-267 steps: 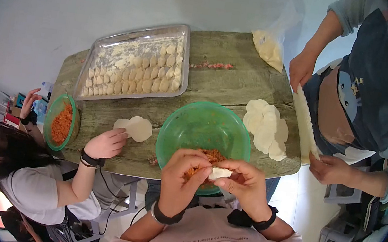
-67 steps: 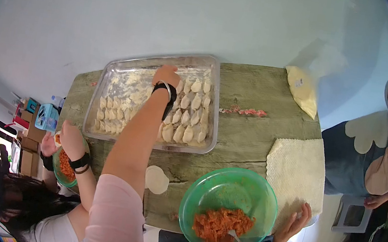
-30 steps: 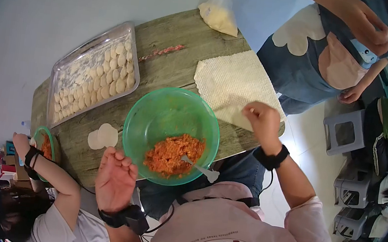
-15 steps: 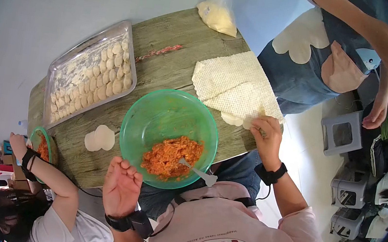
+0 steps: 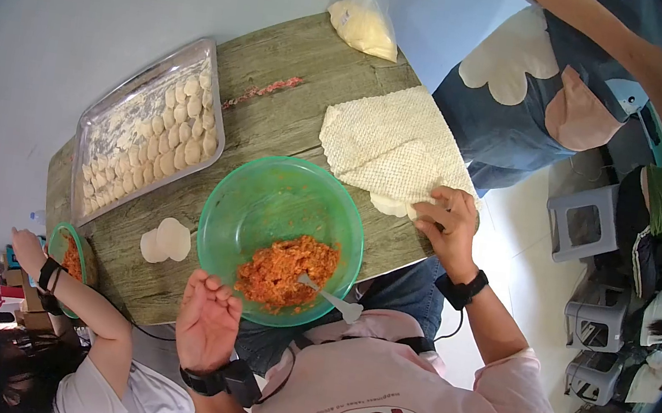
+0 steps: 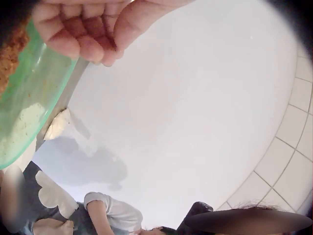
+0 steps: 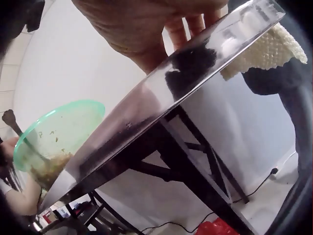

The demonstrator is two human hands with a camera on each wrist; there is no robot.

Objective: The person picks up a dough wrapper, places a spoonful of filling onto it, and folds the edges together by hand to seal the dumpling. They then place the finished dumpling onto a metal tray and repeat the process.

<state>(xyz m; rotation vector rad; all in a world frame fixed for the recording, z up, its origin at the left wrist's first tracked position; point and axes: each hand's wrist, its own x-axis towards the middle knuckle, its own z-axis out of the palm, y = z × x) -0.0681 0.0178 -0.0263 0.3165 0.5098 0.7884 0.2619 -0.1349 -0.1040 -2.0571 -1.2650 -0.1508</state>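
My left hand (image 5: 209, 320) hovers palm up beside the green bowl (image 5: 220, 192), fingers loosely curled around nothing; the left wrist view shows the same bent fingers (image 6: 90, 44). A white spoon (image 5: 335, 301) leans in the orange-red filling (image 5: 289, 272). On the right, my right hand (image 5: 451, 231) rests its bent fingertips at the front edge of the cream cloth (image 5: 390, 135). Round dough wrappers (image 5: 388, 205) stick out from under it, just left of the fingertips. In the right wrist view the tabletop edge hides the fingertips of that hand (image 7: 161, 24).
A metal tray (image 5: 214, 128) with rows of dumplings (image 5: 177, 136) lies at the back left. Two wrappers (image 5: 173, 239) overlap left of the bowl. Farther left, someone reaches by a smaller bowl (image 5: 91, 267). A bag (image 5: 363, 28) sits at the back; an aproned person stands right.
My right hand came down onto the cloth's front edge and has shifted slightly left along it. The cloth's front part is folded back, exposing wrapper edges. My left hand has barely moved.
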